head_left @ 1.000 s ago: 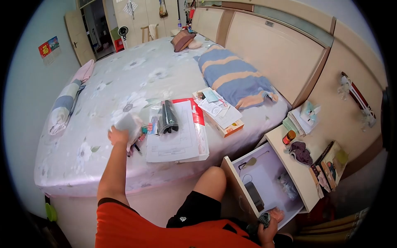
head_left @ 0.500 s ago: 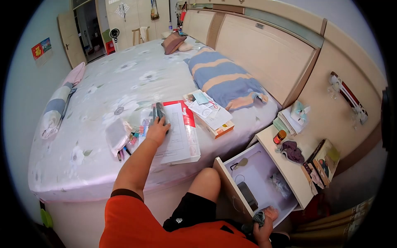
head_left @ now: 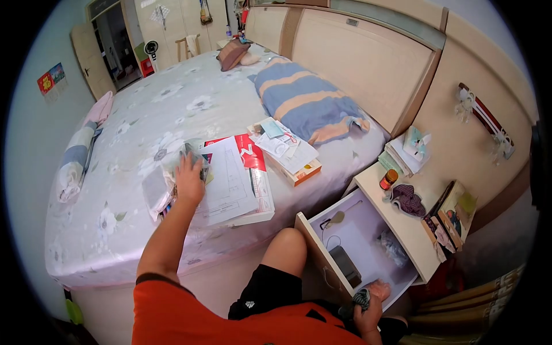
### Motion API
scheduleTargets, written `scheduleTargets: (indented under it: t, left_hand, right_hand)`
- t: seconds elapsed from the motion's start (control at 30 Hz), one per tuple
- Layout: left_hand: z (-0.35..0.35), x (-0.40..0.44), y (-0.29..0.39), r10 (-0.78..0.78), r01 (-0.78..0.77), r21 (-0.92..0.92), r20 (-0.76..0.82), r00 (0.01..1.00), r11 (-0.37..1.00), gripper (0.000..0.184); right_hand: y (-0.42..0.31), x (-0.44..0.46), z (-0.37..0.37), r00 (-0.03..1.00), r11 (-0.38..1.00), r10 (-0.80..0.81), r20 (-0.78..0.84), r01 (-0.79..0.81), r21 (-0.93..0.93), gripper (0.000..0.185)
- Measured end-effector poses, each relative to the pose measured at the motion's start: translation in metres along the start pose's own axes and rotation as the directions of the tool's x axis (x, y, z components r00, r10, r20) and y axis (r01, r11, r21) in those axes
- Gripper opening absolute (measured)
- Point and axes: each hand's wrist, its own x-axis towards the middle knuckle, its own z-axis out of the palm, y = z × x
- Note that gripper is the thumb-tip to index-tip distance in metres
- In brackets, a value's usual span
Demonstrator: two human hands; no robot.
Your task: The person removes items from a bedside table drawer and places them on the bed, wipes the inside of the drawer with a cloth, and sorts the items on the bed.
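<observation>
My left hand (head_left: 190, 179) lies over small things on the bed, fingers outstretched and spread. A crumpled clear plastic bag with something dark in it (head_left: 197, 154) sits at its fingertips, partly hidden. To the left is a whitish pouch (head_left: 155, 192), and on the right lie printed white sheets (head_left: 230, 184) over a red-and-white folder (head_left: 257, 160). At the open drawer's near edge, my right hand (head_left: 368, 319) is closed around a bunched, dark striped cloth (head_left: 361, 299). Pinkish crumpled plastic (head_left: 379, 289) shows beside that hand.
The pulled-out drawer (head_left: 376, 230) contains a dark box (head_left: 345, 266), a fly-swatter-like item and clear plastic. On the nightstand (head_left: 374, 178) stand a brown jar (head_left: 388, 179), purple cloth (head_left: 407, 201) and books. A paper-topped box (head_left: 296, 167) lies near the striped pillow (head_left: 305, 100).
My left hand has moved left from the printed sheets toward the whitish pouch, and the dark item has shifted left too. My right hand still holds the striped cloth by the drawer.
</observation>
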Motion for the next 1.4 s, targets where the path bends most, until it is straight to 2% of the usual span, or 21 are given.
scheduleTargets:
  t: [0.03, 0.1, 0.2, 0.27, 0.33, 0.4, 0.43, 0.47, 0.53, 0.63, 0.73, 0.8, 0.87, 0.93, 0.97, 1.03, 1.13, 1.2, 1.3, 1.37, 1.4]
  left_hand:
    - [-0.006, -0.008, 0.005, -0.102, 0.085, -0.202, -0.075, 0.992, 0.976, 0.039]
    - [-0.014, -0.040, 0.005, -0.369, 0.360, -0.487, 0.081, 0.926, 0.796, 0.046]
    - [-0.008, -0.079, -0.003, -0.462, 0.465, -0.496, 0.139, 0.876, 0.733, 0.049]
    - [-0.013, -0.086, -0.005, -0.557, 0.799, -0.540, 0.591, 0.583, 0.264, 0.050]
    - [-0.002, -0.079, -0.020, -0.581, 0.796, -0.540, 0.567, 0.584, 0.274, 0.047]
    - [-0.005, -0.059, -0.026, -0.384, 0.928, -0.351, 0.880, 0.281, -0.126, 0.041]
    - [0.004, -0.052, -0.031, -0.363, 0.949, -0.284, 0.906, 0.218, -0.139, 0.035]
    - [0.005, -0.048, -0.029, -0.363, 0.948, -0.286, 0.905, 0.220, -0.137, 0.035]
    - [0.008, -0.042, -0.022, -0.523, 0.947, -0.292, 0.832, 0.183, -0.133, 0.036]
    - [0.062, -0.046, -0.040, -0.473, 0.901, -0.377, 0.847, 0.241, -0.215, 0.033]
    - [0.029, -0.029, -0.014, -0.431, 0.855, -0.414, 0.864, 0.261, -0.312, 0.033]
    - [0.018, -0.024, -0.009, -0.367, 0.869, -0.370, 0.898, 0.243, -0.329, 0.033]
    - [0.028, -0.026, -0.013, -0.311, 0.879, -0.333, 0.923, 0.228, -0.342, 0.033]
    - [0.060, -0.032, -0.027, -0.029, 0.829, -0.282, 0.951, 0.307, -0.483, 0.035]
    - [0.056, -0.035, -0.024, -0.025, 0.830, -0.278, 0.952, 0.305, -0.483, 0.035]
    - [0.035, -0.038, -0.009, 0.048, 0.735, -0.216, 0.946, 0.320, -0.643, 0.038]
    - [0.018, -0.057, -0.003, 0.112, 0.717, -0.227, 0.913, 0.391, -0.659, 0.040]
    - [0.005, -0.077, 0.000, 0.100, 0.702, -0.235, 0.911, 0.401, -0.673, 0.043]
    - [-0.006, -0.108, 0.001, 0.237, 0.609, -0.109, 0.856, 0.460, -0.786, 0.041]
    - [-0.003, -0.128, -0.004, 0.270, 0.595, -0.077, 0.840, 0.471, -0.800, 0.041]
    - [-0.004, -0.137, -0.006, 0.306, 0.586, -0.043, 0.821, 0.483, -0.809, 0.042]
  right_hand:
    - [0.001, 0.000, 0.001, 1.000, 1.000, 0.007, -0.001, -0.007, 0.004, 0.036]
    - [0.002, -0.001, 0.002, 0.999, 1.000, -0.023, -0.043, 0.023, -0.005, 0.038]
    - [-0.003, 0.003, -0.002, 1.000, 0.999, -0.009, -0.005, 0.009, 0.032, 0.040]
    - [0.005, 0.000, 0.002, 1.000, 1.000, -0.016, 0.012, 0.016, 0.023, 0.040]
    - [0.011, -0.001, 0.005, 1.000, 1.000, -0.024, 0.020, 0.024, 0.010, 0.041]
    - [0.012, 0.001, 0.005, 0.998, 0.997, -0.067, -0.012, 0.067, 0.025, 0.040]
    - [0.011, 0.000, 0.006, 0.998, 0.997, -0.067, -0.016, 0.068, 0.027, 0.040]
    - [0.010, -0.001, 0.006, 0.999, 0.999, -0.049, -0.021, 0.049, 0.015, 0.039]
    - [0.007, -0.002, 0.004, 0.999, 1.000, -0.025, -0.031, 0.025, 0.002, 0.038]
    - [0.003, -0.001, -0.001, 0.999, 0.999, -0.036, -0.019, 0.036, 0.021, 0.038]
    - [0.017, 0.000, 0.003, 1.000, 0.998, 0.017, 0.018, -0.018, 0.061, 0.040]
    - [0.011, 0.016, 0.000, 0.989, 0.931, 0.146, -0.017, -0.132, 0.341, 0.046]
    - [-0.009, 0.039, -0.019, 0.984, 0.942, 0.179, 0.010, -0.175, 0.287, 0.039]
    - [-0.003, 0.060, -0.021, 0.863, 0.845, 0.229, 0.451, -0.406, 0.348, 0.031]
    - [-0.009, 0.071, -0.019, 0.862, 0.846, 0.233, 0.450, -0.408, 0.344, 0.031]
    - [-0.029, 0.096, -0.011, 0.709, 0.537, 0.301, 0.638, -0.679, 0.501, 0.026]
    - [-0.078, 0.136, 0.005, 0.719, 0.477, 0.191, 0.668, -0.663, 0.577, 0.025]
    - [-0.092, 0.151, 0.036, 0.786, 0.579, 0.167, 0.595, -0.567, 0.586, 0.028]
    - [-0.102, 0.184, 0.074, 0.716, 0.491, 0.128, 0.687, -0.647, 0.583, 0.034]
    - [-0.121, 0.205, 0.087, 0.490, 0.179, 0.117, 0.864, -0.866, 0.467, 0.038]
    - [-0.127, 0.213, 0.095, 0.482, 0.186, 0.116, 0.869, -0.869, 0.458, 0.038]
